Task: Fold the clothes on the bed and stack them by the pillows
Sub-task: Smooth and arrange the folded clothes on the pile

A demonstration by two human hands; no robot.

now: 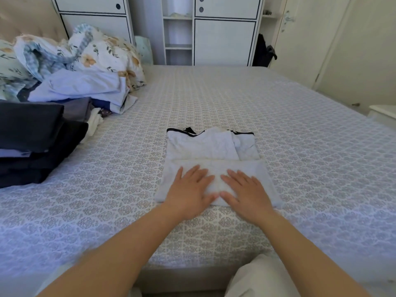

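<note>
A pale grey garment with black trim (205,146) lies partly folded in the middle of the bed (300,157), its near part doubled over. My left hand (190,189) and my right hand (246,191) lie flat side by side on the folded near part, fingers straight, pressing it down. At the left edge sits a stack of dark folded clothes (32,138). Behind it lies a pile of light blue and white folded clothes (85,86). Floral pillows (102,52) lean against the headboard beyond the piles.
A crumpled blue patterned cloth (42,54) rests on the pillows. White cabinets with open shelves (177,31) stand past the far side of the bed. A pale nightstand (383,114) sits at the right. A cream door (310,39) is at the back right.
</note>
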